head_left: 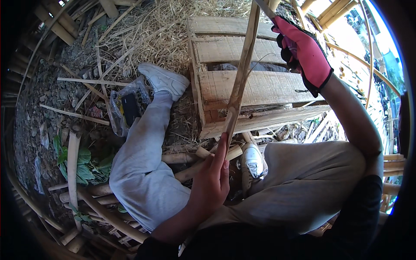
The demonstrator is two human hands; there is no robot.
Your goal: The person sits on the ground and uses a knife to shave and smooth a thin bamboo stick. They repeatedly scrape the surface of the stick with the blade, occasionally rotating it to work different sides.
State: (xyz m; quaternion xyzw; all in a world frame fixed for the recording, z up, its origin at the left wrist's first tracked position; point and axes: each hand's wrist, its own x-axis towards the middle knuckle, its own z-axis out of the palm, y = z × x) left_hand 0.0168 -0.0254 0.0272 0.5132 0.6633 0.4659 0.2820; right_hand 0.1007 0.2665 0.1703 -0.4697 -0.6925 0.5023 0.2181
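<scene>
A long split bamboo strip (244, 65) slants from my lap up past the top edge of the view. My left hand (210, 184), bare, closes around its lower end with the fingers along it. In a pink and black glove, my right hand (305, 56) is closed in a fist at the upper right. A narrow grey blade (265, 8), seemingly a knife's, sticks out of that fist toward the strip's upper part. Most of the handle is hidden by the glove. Whether the blade touches the strip I cannot tell.
A slatted wooden crate (260, 89) stands under the strip, in front of my legs. Straw and shavings (151, 34) cover the ground beyond. A clear plastic bag (116, 112) with a dark flat object lies left. Bamboo poles (110, 216) and green leaves (82, 162) are at lower left.
</scene>
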